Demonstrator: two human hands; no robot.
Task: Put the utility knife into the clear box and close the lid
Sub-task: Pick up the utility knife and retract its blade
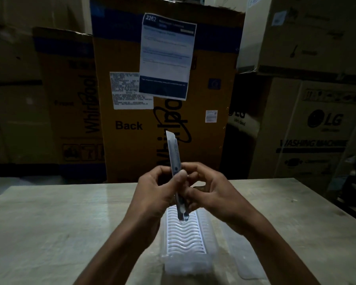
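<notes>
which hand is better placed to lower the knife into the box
Probably the left hand: its thumb and fingers pinch the upright knife mid-body, directly above the open clear box. The right hand only steadies it.

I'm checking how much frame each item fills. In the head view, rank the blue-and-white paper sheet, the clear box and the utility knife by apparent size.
1. Paper sheet, clearly largest.
2. Clear box, though the hands hide part of it.
3. Utility knife, thinnest, held upright in both hands.

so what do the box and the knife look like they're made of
Clear box: apparently translucent plastic, light passing through its walls and a moulded wavy-ribbed floor. Utility knife: grey body with a pale, flat sheen, possibly metal or plastic; blur and dim light leave it open.
</notes>
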